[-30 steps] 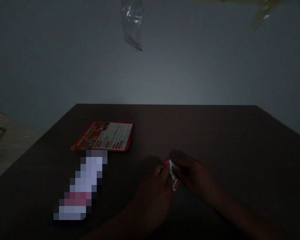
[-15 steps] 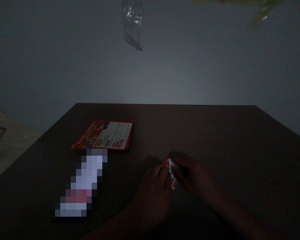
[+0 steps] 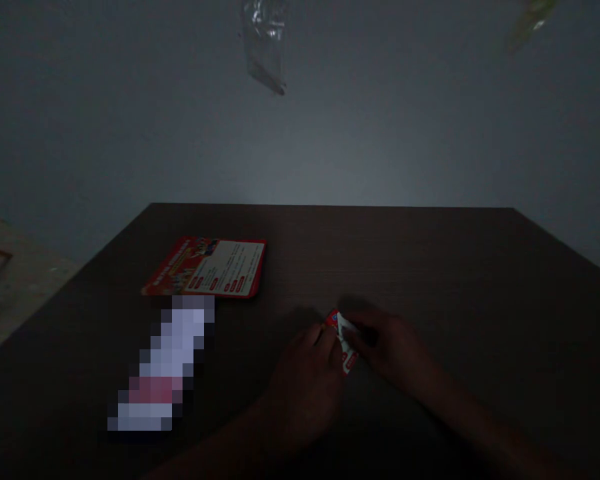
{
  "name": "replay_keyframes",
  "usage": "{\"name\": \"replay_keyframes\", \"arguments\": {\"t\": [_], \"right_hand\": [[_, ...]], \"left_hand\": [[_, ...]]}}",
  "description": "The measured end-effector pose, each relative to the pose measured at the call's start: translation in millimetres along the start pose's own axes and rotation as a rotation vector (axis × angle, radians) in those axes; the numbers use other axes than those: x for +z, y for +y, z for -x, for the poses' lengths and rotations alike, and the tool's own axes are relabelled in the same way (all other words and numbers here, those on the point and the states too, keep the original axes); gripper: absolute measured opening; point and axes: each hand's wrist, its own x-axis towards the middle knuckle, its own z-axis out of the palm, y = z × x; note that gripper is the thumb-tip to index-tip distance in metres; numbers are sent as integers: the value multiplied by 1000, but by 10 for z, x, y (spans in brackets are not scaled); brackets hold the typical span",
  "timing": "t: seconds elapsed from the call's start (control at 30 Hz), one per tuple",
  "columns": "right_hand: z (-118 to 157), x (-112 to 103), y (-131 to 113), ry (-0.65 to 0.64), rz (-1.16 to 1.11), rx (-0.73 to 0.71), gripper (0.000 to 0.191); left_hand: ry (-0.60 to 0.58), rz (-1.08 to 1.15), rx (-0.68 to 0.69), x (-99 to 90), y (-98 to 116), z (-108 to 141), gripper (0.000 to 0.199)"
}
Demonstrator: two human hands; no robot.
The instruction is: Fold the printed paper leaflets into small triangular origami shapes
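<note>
Between my hands, low on the dark table, is a folded piece of red and white printed paper (image 3: 349, 361). My left hand (image 3: 307, 380) presses down on its left side with bent fingers, covering much of it. My right hand (image 3: 390, 347) pinches the white right-hand part between thumb and fingers. The sheet's top corner shows red with a small blue mark. How the folds run beneath my fingers is hidden in the dim light.
A red and white printed booklet or stack of sheets (image 3: 225, 267) lies at the left on the table (image 3: 405, 253). Nearer me is a pixelated, phone-shaped item (image 3: 173, 353). A pale wall (image 3: 380, 133) stands behind, with a clear plastic bag (image 3: 265, 47) hanging on it.
The view has tilted slightly, so the table sits a little higher. Both hands stay on the folded paper, with only a small shift of the right fingers.
</note>
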Motion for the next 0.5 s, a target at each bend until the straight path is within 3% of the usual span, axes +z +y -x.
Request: {"name": "replay_keyframes", "arguments": {"t": [0.17,0.5], "right_hand": [[-4,-17,20,-61,-63,50,23],[-4,-37,31,-64,-129,65,23]], "left_hand": [[20,-15,0,-1,4,0,27],[-3,-17,25,-2,-2,8,26]]}}
